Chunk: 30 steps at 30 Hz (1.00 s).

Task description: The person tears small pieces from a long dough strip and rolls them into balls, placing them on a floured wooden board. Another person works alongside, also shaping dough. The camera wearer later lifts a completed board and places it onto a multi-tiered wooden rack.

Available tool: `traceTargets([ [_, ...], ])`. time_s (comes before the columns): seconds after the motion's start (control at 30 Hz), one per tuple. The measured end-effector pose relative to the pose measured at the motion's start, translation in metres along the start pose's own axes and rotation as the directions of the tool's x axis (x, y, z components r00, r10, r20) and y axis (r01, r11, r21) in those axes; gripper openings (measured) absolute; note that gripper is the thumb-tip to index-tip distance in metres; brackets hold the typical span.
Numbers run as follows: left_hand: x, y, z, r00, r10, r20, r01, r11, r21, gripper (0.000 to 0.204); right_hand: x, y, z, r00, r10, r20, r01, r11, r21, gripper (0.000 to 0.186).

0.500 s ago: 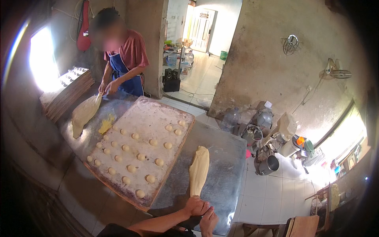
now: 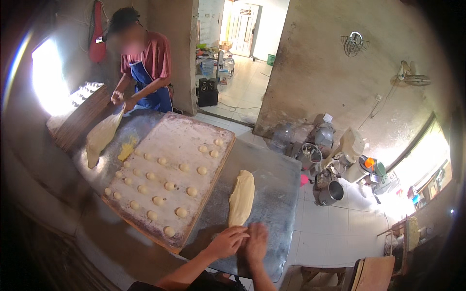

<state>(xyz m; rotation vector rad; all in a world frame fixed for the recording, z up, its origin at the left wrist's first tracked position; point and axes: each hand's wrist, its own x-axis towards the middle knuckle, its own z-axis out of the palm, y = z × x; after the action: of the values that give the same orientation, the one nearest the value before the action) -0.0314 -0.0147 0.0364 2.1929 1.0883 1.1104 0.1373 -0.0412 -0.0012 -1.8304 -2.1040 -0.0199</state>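
Observation:
A long pale piece of dough (image 2: pixel 241 196) lies on the dark metal table top (image 2: pixel 276 189) in front of me. My left hand (image 2: pixel 228 242) is closed around its near end, fingers bent over the narrow tip. Close beside it, at the right of that tip, my right hand (image 2: pixel 256 242) is smeared by motion, so its fingers cannot be made out. Left of the dough is a floured wooden board (image 2: pixel 187 131) with several small round dough balls (image 2: pixel 181 212) set out in loose rows.
Across the table a co-worker in a blue apron (image 2: pixel 154 99) grips another long dough piece (image 2: pixel 104 136). A yellow smear (image 2: pixel 127 148) marks the metal near the board. Stacked boards (image 2: pixel 77 116) stand far left. Metal pots (image 2: pixel 331 193) sit on the right floor, with a wooden stool (image 2: pixel 323 274) nearer.
My hands have moved forward, and the right one has come up beside the left and blurred. The whole view has shifted slightly. The co-worker's hands have drawn up a little.

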Motion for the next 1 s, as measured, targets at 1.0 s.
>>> traceTargets([
  [1.0,0.038,-0.045,-0.006,0.817,-0.53,-0.225,0.123,0.542,-0.831,0.042,-0.015,-0.021,-0.003,0.981,0.139,0.134,-0.145,0.989,0.036,0.073],
])
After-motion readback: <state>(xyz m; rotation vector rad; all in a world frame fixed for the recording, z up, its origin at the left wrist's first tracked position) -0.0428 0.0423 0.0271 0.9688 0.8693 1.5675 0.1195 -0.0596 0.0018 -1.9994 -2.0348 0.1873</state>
